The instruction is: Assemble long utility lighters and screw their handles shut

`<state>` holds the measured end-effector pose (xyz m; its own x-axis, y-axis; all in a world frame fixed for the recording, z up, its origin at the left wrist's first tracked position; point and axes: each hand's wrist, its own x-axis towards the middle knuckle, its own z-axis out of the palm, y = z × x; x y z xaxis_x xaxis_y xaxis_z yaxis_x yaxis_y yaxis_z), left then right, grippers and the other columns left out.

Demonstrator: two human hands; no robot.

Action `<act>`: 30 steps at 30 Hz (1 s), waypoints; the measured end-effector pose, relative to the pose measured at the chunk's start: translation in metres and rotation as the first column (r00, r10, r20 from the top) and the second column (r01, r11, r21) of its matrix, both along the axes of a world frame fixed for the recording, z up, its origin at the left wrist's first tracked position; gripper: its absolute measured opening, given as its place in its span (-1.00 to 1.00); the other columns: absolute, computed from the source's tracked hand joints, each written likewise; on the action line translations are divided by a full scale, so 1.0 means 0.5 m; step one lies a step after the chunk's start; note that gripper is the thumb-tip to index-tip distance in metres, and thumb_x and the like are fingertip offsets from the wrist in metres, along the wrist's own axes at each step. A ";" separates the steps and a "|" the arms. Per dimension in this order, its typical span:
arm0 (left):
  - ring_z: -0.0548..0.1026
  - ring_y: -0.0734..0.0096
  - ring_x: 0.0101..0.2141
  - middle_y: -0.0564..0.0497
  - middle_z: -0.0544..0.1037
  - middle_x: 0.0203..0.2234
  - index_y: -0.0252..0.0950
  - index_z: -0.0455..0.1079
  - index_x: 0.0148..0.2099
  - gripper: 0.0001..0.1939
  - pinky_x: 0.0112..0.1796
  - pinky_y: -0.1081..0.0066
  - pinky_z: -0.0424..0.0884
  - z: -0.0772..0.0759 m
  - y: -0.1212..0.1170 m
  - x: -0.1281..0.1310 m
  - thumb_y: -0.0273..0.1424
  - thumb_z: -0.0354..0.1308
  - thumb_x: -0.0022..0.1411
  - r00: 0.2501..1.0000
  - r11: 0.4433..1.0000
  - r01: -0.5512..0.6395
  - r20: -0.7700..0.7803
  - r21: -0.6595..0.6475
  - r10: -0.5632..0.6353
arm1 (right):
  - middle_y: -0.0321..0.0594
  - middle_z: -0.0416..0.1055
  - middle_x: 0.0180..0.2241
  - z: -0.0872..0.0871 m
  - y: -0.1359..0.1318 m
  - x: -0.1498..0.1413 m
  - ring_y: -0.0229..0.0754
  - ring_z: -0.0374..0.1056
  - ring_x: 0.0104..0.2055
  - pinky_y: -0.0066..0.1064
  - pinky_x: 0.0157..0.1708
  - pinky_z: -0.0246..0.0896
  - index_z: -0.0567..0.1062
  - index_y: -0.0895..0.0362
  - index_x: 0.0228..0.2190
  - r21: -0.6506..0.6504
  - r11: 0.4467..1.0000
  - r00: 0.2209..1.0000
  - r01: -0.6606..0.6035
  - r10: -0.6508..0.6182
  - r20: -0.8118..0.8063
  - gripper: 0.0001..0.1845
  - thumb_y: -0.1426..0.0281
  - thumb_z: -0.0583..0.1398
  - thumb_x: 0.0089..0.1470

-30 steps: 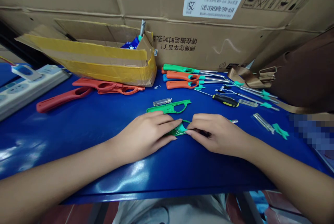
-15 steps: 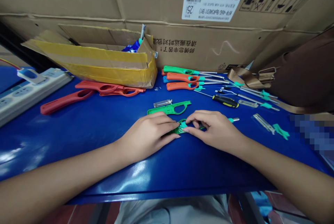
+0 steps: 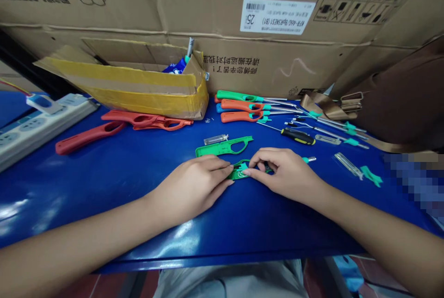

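Observation:
My left hand lies on the blue table and presses a green lighter shell down with its fingertips. My right hand pinches a small teal trigger piece at that shell. A metal tip sticks out to the right from under my right hand. A second green shell half lies just behind my hands, with a small clear fuel tube beside it.
Red shell halves lie at the left by a taped cardboard box. Assembled lighters, a black-and-yellow screwdriver and loose metal tubes with teal parts lie at the right. A power strip sits far left.
My right hand has slid a little left and away from me, its fingertips closing on the teal piece at the shell. My left hand has stayed on the shell.

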<state>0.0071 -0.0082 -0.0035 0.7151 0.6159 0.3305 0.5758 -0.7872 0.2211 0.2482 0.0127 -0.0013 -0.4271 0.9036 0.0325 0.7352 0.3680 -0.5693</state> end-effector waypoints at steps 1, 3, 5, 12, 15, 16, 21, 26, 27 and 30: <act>0.61 0.15 -0.15 -0.13 0.66 -0.15 -0.41 0.56 0.04 -0.71 -0.11 0.18 0.60 0.001 0.000 0.001 -0.37 0.10 0.44 1.000 1.000 0.000 -0.018 0.016 0.001 | -0.38 0.42 -0.48 0.000 0.000 0.000 -0.31 0.22 -0.46 -0.44 -0.46 0.02 0.58 0.03 -0.39 -0.001 1.000 1.000 -0.003 0.003 0.002 -0.82 0.20 0.30 0.14; 0.61 0.13 -0.17 -0.13 0.65 -0.17 -0.41 0.57 0.00 -0.72 -0.15 0.17 0.62 0.003 0.001 0.003 -0.38 0.09 0.44 0.998 0.999 0.001 -0.061 0.036 0.001 | -0.39 0.41 -0.49 -0.001 0.001 0.000 -0.31 0.23 -0.46 -0.44 -0.46 0.02 0.57 0.03 -0.40 -0.007 1.000 1.000 0.005 -0.005 0.008 -0.82 0.19 0.30 0.14; 0.61 0.13 -0.18 -0.12 0.65 -0.18 -0.39 0.59 -0.03 -0.73 -0.17 0.16 0.63 0.006 0.001 0.004 -0.38 0.10 0.44 0.997 0.999 0.001 -0.082 0.041 0.002 | -0.40 0.41 -0.50 -0.002 0.000 -0.001 -0.31 0.23 -0.46 -0.44 -0.46 0.02 0.57 0.03 -0.40 -0.015 1.000 1.000 0.018 -0.018 0.011 -0.81 0.19 0.31 0.13; 0.62 0.15 -0.19 -0.16 0.66 -0.16 -0.45 0.57 0.00 -0.70 -0.17 0.21 0.63 -0.006 0.004 -0.002 -0.37 0.09 0.45 0.999 0.991 0.021 -0.050 0.131 -0.014 | -0.37 0.43 -0.47 -0.001 0.002 0.006 -0.32 0.21 -0.47 -0.44 -0.47 0.03 0.58 0.04 -0.38 -0.012 0.999 0.999 -0.033 0.033 -0.015 -0.80 0.20 0.26 0.18; 0.62 0.17 -0.19 -0.15 0.66 -0.16 -0.45 0.56 0.00 -0.68 -0.14 0.22 0.63 -0.011 0.008 -0.002 -0.34 0.07 0.46 1.000 0.992 0.021 -0.024 0.124 -0.018 | -0.37 0.43 -0.49 -0.002 0.005 0.008 -0.33 0.18 -0.50 -0.44 -0.49 0.02 0.58 0.05 -0.40 -0.015 1.000 1.000 -0.010 0.010 -0.015 -0.81 0.21 0.27 0.16; 0.62 0.18 -0.19 -0.15 0.66 -0.16 -0.45 0.56 0.00 -0.68 -0.15 0.23 0.63 -0.012 0.009 -0.001 -0.34 0.07 0.46 0.999 0.992 0.022 -0.032 0.122 -0.018 | -0.38 0.43 -0.50 -0.002 0.006 0.007 -0.33 0.17 -0.51 -0.44 -0.50 0.01 0.58 0.05 -0.41 -0.016 1.000 1.000 0.001 -0.001 -0.009 -0.80 0.21 0.28 0.15; 0.61 0.14 -0.19 -0.14 0.66 -0.17 -0.45 0.57 -0.02 -0.70 -0.17 0.19 0.63 -0.008 0.010 -0.001 -0.38 0.07 0.45 0.992 0.984 0.042 -0.122 0.176 -0.021 | -0.37 0.43 -0.51 -0.005 0.006 0.005 -0.33 0.15 -0.53 -0.44 -0.50 0.00 0.59 0.05 -0.41 0.007 1.000 1.000 0.004 -0.004 0.008 -0.80 0.20 0.29 0.15; 0.60 0.11 -0.14 -0.15 0.66 -0.13 -0.43 0.54 0.02 -0.70 -0.14 0.16 0.62 -0.015 0.017 -0.009 -0.36 0.07 0.45 0.996 0.983 0.027 -0.091 0.182 -0.011 | -0.35 0.42 -0.43 0.007 0.010 0.019 -0.36 0.13 -0.55 -0.46 -0.53 0.06 0.59 0.07 -0.27 -0.038 0.997 0.992 -0.073 0.069 -0.102 -0.77 0.18 0.30 0.15; 0.60 0.12 -0.13 -0.15 0.65 -0.11 -0.42 0.53 0.05 -0.70 -0.12 0.16 0.62 -0.017 0.019 -0.011 -0.35 0.08 0.45 0.997 0.983 0.022 -0.071 0.181 -0.010 | -0.34 0.42 -0.39 0.011 0.012 0.024 -0.36 0.15 -0.53 -0.47 -0.51 0.10 0.58 0.08 -0.22 -0.035 0.992 0.986 -0.118 0.113 -0.123 -0.75 0.19 0.32 0.14; 0.59 0.17 -0.08 -0.12 0.64 -0.04 -0.38 0.47 0.12 -0.70 -0.03 0.18 0.57 -0.018 0.024 -0.014 -0.38 0.08 0.46 0.999 0.984 0.049 -0.021 0.171 -0.046 | -0.28 0.44 -0.25 0.018 0.016 0.039 -0.32 0.26 -0.41 -0.47 -0.39 0.21 0.54 0.07 -0.10 0.052 0.963 0.960 -0.263 0.267 -0.083 -0.71 0.26 0.34 0.14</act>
